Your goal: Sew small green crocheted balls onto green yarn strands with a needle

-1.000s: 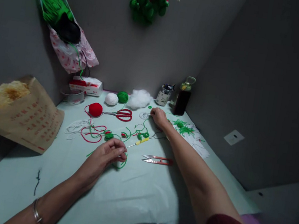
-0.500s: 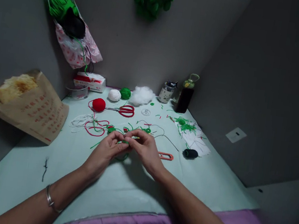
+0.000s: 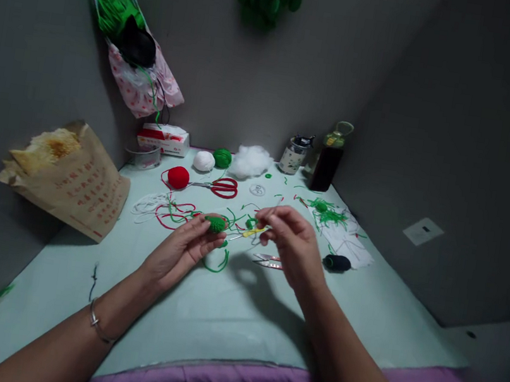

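Between the thumb and fingers of my left hand (image 3: 183,249) is a small green crocheted piece (image 3: 216,225), and a green yarn tail (image 3: 221,265) hangs below it onto the table. My right hand (image 3: 293,241) is raised to the right of it, thumb and fingers pinched together; what they hold is too small to make out. A yellow-handled hook (image 3: 253,232) lies between the hands. Beneath my right hand are small snips (image 3: 267,261), partly covered by it. Red and green yarn strands (image 3: 175,214) lie behind my left hand.
Red-handled scissors (image 3: 224,188), a red yarn ball (image 3: 178,177), white stuffing (image 3: 250,161) and a bottle (image 3: 327,163) stand or lie farther back. A paper bag with bread (image 3: 77,190) is at left. A dark yarn roll (image 3: 337,263) and green scraps (image 3: 326,212) are at right.
My hands, together before, have come apart. My right hand has moved right and up, and the green piece in my left hand now shows. The whole view has shifted slightly.
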Tool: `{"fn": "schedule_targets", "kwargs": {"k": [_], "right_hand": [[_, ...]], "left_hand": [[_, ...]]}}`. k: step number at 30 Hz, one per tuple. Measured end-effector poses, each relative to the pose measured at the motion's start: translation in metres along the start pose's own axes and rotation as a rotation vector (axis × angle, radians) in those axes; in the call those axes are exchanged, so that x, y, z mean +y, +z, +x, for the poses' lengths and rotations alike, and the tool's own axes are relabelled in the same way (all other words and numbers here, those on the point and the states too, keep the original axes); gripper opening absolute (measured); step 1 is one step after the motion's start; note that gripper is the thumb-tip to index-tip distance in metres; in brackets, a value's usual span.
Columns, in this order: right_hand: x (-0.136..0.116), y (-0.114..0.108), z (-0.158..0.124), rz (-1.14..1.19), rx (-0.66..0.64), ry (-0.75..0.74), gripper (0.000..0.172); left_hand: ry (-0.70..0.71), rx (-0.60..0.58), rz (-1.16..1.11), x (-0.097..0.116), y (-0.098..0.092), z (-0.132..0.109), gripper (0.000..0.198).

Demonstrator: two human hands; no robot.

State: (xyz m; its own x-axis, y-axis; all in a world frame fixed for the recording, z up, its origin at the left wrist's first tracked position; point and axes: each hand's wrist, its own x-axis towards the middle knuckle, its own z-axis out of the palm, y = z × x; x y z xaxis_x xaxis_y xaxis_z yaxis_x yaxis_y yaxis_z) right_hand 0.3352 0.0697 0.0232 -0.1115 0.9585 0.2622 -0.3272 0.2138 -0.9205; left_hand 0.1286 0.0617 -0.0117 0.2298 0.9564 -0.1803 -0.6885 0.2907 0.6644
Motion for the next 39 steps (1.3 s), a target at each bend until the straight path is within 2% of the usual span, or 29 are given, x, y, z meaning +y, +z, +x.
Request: {"fn": "schedule_targets", "kwargs": {"k": [3, 8, 12, 19, 27, 32, 39], "right_hand": [[-0.007, -0.007, 0.003, -0.018, 0.027, -0.007, 0.012], [0.003, 0.002, -0.005, -0.308, -0.193, 0.177, 0.016], [0.011, 0.014, -0.012, -0.486, -0.279, 0.176, 0.016], [0.014, 0.015, -0.014, -0.536, -0.285, 0.173, 0.018], [0.012, 0.016, -0.015, -0.638, -0.279, 0.162, 0.018], [0.02, 0.019, -0.016, -0.583, -0.254, 0.175, 0.016], [0.018, 0.022, -0.015, -0.448, -0.228, 0.174, 0.017]], "left_hand": [[0.007, -0.018, 0.006, 0.0, -0.001, 0.001, 0.016], [0.012, -0.044, 0.041, -0.001, -0.002, 0.001, 0.017], [0.007, -0.048, 0.048, -0.001, -0.001, 0.001, 0.018], [0.018, -0.061, 0.08, -0.002, -0.002, 0.0, 0.016], [0.048, -0.063, 0.241, -0.004, -0.004, 0.001, 0.024], [0.096, -0.074, 0.349, -0.009, 0.002, -0.001, 0.025], [0.212, 0.106, 0.366, 0.004, -0.01, 0.009, 0.026]]}}
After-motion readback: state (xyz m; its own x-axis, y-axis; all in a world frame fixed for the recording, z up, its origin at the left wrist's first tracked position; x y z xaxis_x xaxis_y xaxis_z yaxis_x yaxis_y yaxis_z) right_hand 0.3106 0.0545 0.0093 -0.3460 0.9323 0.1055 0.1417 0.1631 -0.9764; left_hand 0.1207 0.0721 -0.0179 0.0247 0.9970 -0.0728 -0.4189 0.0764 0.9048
